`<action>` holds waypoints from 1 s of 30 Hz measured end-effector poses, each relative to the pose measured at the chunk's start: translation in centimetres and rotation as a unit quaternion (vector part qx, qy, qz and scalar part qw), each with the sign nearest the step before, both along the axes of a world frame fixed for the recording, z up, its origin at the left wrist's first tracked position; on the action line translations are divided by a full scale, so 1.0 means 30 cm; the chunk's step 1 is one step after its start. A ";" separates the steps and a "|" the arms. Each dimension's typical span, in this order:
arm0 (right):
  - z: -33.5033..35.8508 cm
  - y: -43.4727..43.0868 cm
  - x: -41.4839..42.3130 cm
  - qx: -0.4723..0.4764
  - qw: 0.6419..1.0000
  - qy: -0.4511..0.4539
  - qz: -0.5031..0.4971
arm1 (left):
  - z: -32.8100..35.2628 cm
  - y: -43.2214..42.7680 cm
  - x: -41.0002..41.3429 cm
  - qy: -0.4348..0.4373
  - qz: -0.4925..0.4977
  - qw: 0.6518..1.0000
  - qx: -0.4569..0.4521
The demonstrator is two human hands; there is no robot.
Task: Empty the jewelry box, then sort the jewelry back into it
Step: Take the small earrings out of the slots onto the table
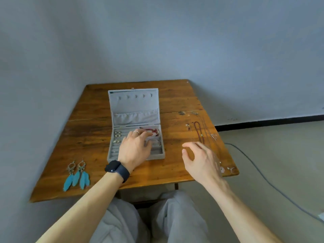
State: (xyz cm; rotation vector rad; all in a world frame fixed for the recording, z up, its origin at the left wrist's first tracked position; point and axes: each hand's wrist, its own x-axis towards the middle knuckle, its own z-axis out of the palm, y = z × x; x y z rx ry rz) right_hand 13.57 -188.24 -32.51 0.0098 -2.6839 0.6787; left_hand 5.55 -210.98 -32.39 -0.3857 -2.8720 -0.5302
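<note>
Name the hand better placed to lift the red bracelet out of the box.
Left. The left hand is over the jewelry box, its fingers at the red bracelet. The right hand hovers off to the side above the table, nearer the necklaces.

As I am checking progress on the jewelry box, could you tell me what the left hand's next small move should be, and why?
Probably pinch the red bracelet and lift it out: the left hand reaches into the jewelry box towards it, while necklaces and feather earrings already lie on the table.
</note>
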 end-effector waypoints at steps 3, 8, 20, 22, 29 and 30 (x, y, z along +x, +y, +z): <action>0.023 -0.082 -0.023 -0.004 1.000 -0.003 0.026 | -0.013 -0.122 0.054 0.003 0.046 0.998 0.031; 0.029 -0.229 -0.086 -0.009 0.997 -0.017 0.081 | -0.029 -0.292 0.096 -0.006 0.111 0.992 0.052; 0.034 -0.516 -0.394 0.079 0.981 -0.037 0.171 | 0.004 -0.443 -0.046 -0.039 0.161 0.986 -0.019; 0.029 -0.557 -0.454 0.099 0.977 -0.047 0.185 | 0.003 -0.458 -0.080 -0.041 0.158 0.986 -0.036; -0.003 -0.644 -0.576 0.151 0.967 -0.058 0.196 | 0.002 -0.488 -0.151 -0.042 0.142 0.988 -0.040; -0.006 -0.652 -0.583 0.154 0.966 -0.065 0.199 | 0.001 -0.488 -0.157 -0.043 0.139 0.989 -0.039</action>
